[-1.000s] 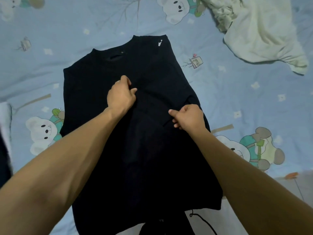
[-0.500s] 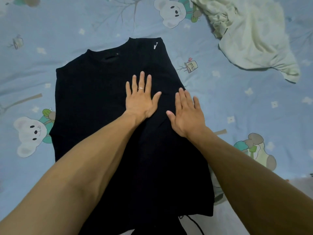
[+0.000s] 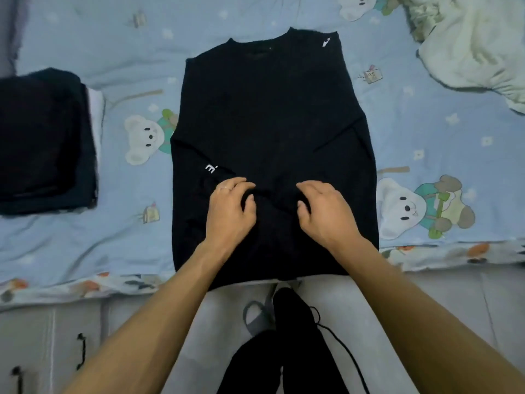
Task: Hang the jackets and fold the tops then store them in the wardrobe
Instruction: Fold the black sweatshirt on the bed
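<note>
- Dark, near-black cloth is sitting folded in a stack (image 3: pixel 42 143) at the left edge of the bed, with a strip of white fabric (image 3: pixel 96 112) showing along its right side.
- The blue bedsheet (image 3: pixel 127 66), printed with cartoon bears, is lying under everything; below its patterned border, white cabinet fronts with small dark handles (image 3: pixel 81 351) are showing at lower left.
- The black top (image 3: pixel 270 123) is lying flat in the middle of the bed, neckline pointing away from the person and hem reaching the near edge, with both sleeves folded in across the body; small white lettering is showing on the left sleeve and a white tag near the collar.
- The left hand (image 3: pixel 228 211), wearing a ring, is curling its fingers into a fold of the black top at mid-body, gripping the fabric.
- The right hand (image 3: pixel 326 211) is sitting just beside it, fingers likewise curled round the same bunched ridge of the top.
- A pale cream garment (image 3: pixel 477 44) is lying crumpled at the upper right corner, well apart from the top.
</note>
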A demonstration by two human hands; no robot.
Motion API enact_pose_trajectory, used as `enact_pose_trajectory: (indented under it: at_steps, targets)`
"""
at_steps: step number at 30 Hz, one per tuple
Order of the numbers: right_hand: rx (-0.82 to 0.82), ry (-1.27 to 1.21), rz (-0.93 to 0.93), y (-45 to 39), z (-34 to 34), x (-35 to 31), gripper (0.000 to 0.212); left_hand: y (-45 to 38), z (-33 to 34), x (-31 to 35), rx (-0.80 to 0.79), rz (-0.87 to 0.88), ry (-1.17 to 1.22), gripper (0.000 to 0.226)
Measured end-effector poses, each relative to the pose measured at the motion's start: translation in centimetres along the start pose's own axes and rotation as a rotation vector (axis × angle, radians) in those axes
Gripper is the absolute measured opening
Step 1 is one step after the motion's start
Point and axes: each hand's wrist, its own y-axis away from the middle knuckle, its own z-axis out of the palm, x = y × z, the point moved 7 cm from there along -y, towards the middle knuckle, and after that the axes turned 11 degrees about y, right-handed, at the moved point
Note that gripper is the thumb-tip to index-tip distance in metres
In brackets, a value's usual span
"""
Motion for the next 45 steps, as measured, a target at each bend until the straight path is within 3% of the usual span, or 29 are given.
enact_pose_trajectory:
  at_steps: [5,8,11,15,19,23,25,30,37,42,45]
  targets:
    - [-0.084,0.056,-0.071,7.2,4.8,-5.2,0.042,13.7,-3.7,-8.7,0.232,-0.479,-0.027,0.059]
    - [-0.088,0.105,-0.108,9.5,7.2,-6.7,0.049,17.2,-2.9,-13.0,0.282,-0.774,0.381,0.071]
    - [-0.162,0.194,-0.163,11.7,10.2,-7.6,0.071,18.5,-1.0,-15.6,0.254,-0.938,0.761,0.042]
    - [-0.217,0.382,-0.154,12.8,12.9,-7.7,0.097,19.9,-1.0,-16.6,0.39,-0.973,1.041,0.002]
    - [-0.167,0.534,-0.075,12.5,14.1,-6.8,0.1,20.9,-0.4,-17.2,0.58,-1.063,1.325,0.013]
    - [-0.173,0.571,-0.11,11.9,14.6,-5.8,0.089,20.2,2.1,-15.7,0.474,-1.066,1.399,0.019]
    - [-0.125,0.572,-0.085,11.9,14.0,-5.2,0.087,20.3,2.1,-15.6,0.493,-1.078,1.385,0.02]
    - [-0.212,0.679,0.03,12.9,14.7,-3.7,0.108,21.5,0.9,-15.8,0.529,-1.125,1.585,0.026]
    - [-0.192,0.6,0.029,11.8,15.8,-6.9,0.069,22.5,0.9,-15.8,0.596,-1.17,1.592,0.027]
    - [-0.214,0.55,0.003,13.0,12.8,-4.3,0.065,23.0,-0.8,-15.7,0.61,-1.117,1.492,0.01]
    - [-0.258,0.507,0.036,13.8,10.8,-3.6,0.057,23.2,-2.4,-14.8,0.593,-1.08,1.443,0.013]
